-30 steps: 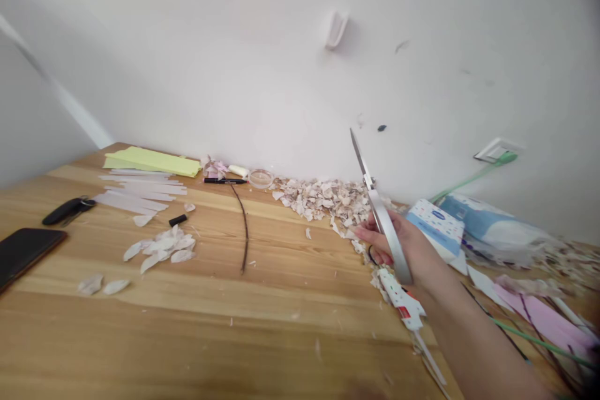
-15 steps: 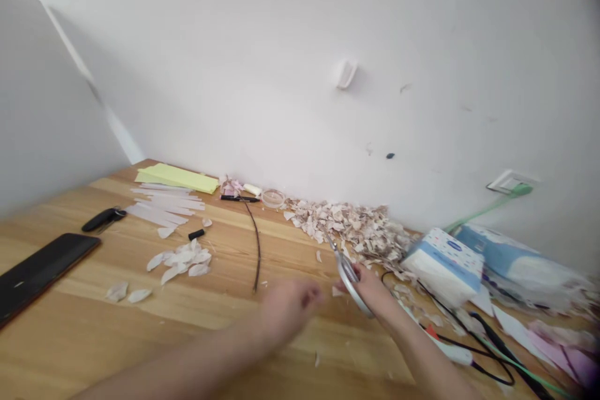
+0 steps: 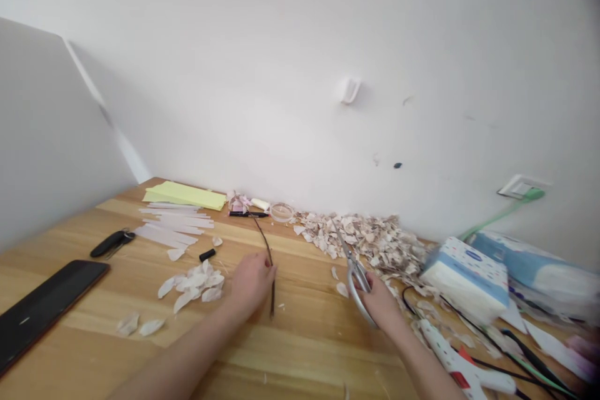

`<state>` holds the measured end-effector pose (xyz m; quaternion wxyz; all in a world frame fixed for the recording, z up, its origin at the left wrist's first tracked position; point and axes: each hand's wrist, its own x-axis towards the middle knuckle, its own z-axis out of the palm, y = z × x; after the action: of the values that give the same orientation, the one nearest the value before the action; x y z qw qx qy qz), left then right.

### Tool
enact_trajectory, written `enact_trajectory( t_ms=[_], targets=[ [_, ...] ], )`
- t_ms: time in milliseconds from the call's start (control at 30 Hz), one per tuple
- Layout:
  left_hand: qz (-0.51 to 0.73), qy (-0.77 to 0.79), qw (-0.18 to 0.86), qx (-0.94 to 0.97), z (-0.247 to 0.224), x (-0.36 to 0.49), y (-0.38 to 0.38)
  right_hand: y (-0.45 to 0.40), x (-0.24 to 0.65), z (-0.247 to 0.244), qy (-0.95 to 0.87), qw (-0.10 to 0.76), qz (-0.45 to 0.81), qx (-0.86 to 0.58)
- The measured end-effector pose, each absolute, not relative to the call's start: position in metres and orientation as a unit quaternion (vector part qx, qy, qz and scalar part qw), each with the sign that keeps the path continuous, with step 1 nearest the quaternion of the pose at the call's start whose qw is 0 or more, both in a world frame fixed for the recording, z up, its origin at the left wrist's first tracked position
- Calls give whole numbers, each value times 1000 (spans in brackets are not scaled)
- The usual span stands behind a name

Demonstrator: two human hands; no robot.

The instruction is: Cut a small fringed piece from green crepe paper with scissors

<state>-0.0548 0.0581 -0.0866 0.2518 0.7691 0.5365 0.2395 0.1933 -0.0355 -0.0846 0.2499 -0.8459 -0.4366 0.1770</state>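
On my head view, the stem (image 3: 272, 300) is thin, dark brown and gently bowed, its far end beside the black pen (image 3: 248, 214) and its near end over open wood on the table (image 3: 281, 362). My left hand (image 3: 253, 280) comes in from the near left, thumb and fingertips drawn narrow at the stem's middle; I can't tell from here whether they have closed on it. The stem runs along the right side of that hand, showing both far and near of the fingers.

My right hand (image 3: 382, 303) holds the scissors (image 3: 360, 284) by the handles, well to the right of the stem. They are silvery metal with large curved handles, and the slim blades point far and slightly left, towards the heap of pale flakes (image 3: 370, 240). A loose cluster of white petals (image 3: 199, 283) lies just left of my left hand; the spotted glue gun (image 3: 452, 356) is near right.
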Motion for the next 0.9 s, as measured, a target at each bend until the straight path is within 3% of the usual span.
enact_trajectory(
  t_ms=[333, 667, 900],
  targets=[
    [325, 458, 406, 721, -77, -58, 49, -55, 201, -82, -471, 290, 107, -826],
    [369, 433, 654, 499, -74, -93, 7, -76, 141, -92, -587, 134, 89, -794],
    [375, 354, 780, 355, -63, -102, -9, -82, 144, -77, -612, 98, 18, -785]
  ],
)
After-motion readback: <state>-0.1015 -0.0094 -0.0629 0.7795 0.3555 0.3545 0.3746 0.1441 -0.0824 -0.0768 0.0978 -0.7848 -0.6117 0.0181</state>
